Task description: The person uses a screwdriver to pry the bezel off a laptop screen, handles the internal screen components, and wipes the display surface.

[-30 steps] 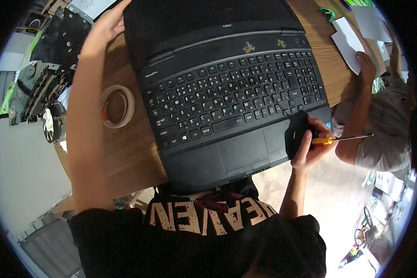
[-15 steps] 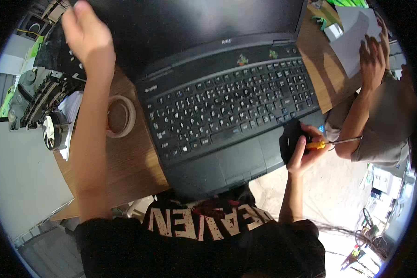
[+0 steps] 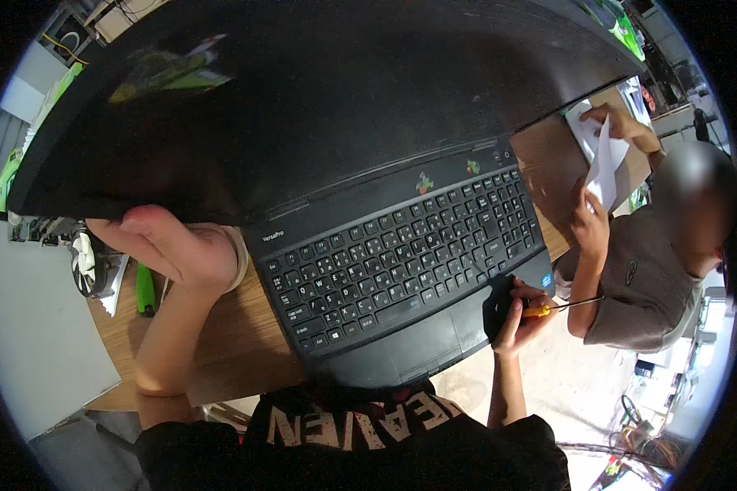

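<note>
A black laptop lies across the wooden table in front of me, its keyboard [image 3: 401, 254] in full view and its screen [image 3: 327, 106] leaning over towards me. My left hand [image 3: 168, 241] grips the screen's left edge, the thumb on the front and the other fingers partly hidden behind it. By the right palm rest [image 3: 442, 344], my right hand [image 3: 520, 323] is closed around a screwdriver with a yellow handle [image 3: 537, 312]. Its thin shaft points right, away from the keyboard. The same hand sits at the laptop's near right corner.
A tape roll [image 3: 240, 255] lies beside my left wrist, partly covered. Left of it are a green object [image 3: 145, 288] and a small fan [image 3: 84, 260]. At the right, another person [image 3: 651, 286] holds a white sheet of paper [image 3: 604, 168] over the wooden table [image 3: 544, 168].
The screen has swung towards me, with my left hand now lower at its edge. My right hand keeps the screwdriver. The other person has lifted a sheet of paper.
</note>
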### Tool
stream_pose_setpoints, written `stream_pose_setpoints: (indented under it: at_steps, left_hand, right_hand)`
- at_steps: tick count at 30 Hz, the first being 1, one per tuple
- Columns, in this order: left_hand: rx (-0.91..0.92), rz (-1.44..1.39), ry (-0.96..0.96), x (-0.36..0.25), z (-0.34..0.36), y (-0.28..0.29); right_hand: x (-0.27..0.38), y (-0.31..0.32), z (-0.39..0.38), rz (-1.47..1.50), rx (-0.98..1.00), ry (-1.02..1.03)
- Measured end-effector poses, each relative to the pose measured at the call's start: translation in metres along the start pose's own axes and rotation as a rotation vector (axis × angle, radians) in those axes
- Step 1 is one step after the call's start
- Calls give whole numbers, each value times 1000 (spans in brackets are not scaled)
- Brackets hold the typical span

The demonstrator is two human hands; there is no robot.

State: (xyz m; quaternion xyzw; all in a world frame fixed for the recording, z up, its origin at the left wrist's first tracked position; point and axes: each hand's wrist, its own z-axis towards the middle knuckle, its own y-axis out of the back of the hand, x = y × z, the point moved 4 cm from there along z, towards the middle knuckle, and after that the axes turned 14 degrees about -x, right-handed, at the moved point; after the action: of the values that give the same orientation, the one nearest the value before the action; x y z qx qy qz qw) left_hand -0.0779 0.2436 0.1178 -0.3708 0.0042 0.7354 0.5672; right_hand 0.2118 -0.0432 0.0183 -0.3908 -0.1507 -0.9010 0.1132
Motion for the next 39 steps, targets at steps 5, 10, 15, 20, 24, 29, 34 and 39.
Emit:
stream_pose_setpoints:
  at_steps: [5, 10, 15, 20, 24, 29, 34, 39]
  left_hand:
    - [-8, -12, 53, 2, 1, 4]
    - [4, -11, 57, 4, 2, 3]
    - [20, 3, 47, 4, 0, 5]
    - [37, 45, 60, 6, -3, 0]
    - [33, 307, 36, 14, 7, 3]
    - [311, 297, 188, 70, 33, -41]
    - [485, 205, 835, 178, 17, -62]
    - [546, 535, 975, 217, -19, -43]
  right_hand:
    - [-4, -2, 0, 8, -49, -28]
    - [-4, -4, -1, 56, -53, -46]
    - [-1, -3, -1, 27, -79, -43]
    - [1, 0, 4, 19, -79, -31]
    - [1, -1, 5, 6, -80, -56]
    - [9, 0, 6, -66, -62, -27]
    - [7, -3, 6, -40, -48, -58]
    - [5, -2, 4, 18, -66, -79]
